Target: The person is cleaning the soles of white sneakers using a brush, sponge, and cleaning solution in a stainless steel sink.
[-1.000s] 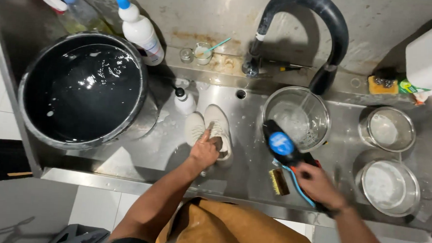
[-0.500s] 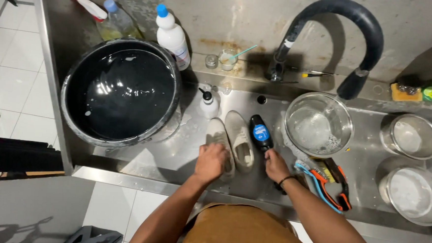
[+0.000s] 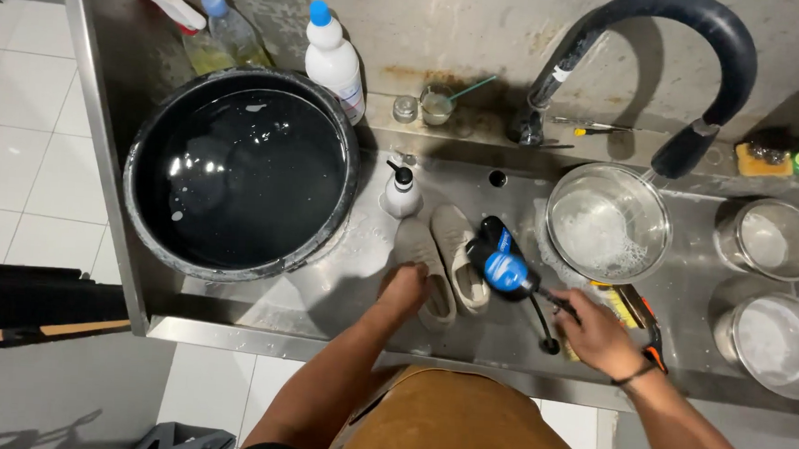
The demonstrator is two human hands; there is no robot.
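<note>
Steel tabletop [image 3: 322, 302] carries two beige shoes [image 3: 443, 259], side by side just right of the black basin [image 3: 238, 175], long axes running front to back, toes toward the taps. Since the earlier frame, the right hand [image 3: 599, 335] has drawn back rightward, grip clenched on one black-and-blue handheld tool [image 3: 506, 271]. Left hand [image 3: 403, 288] presses the left shoe's heel. Three metal bowls [image 3: 609, 222] stand right of the shoes.

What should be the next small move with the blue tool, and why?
Probably bring the blue tool down onto the right shoe: the right hand holds it just above that shoe, while the left hand steadies the left shoe.
</note>
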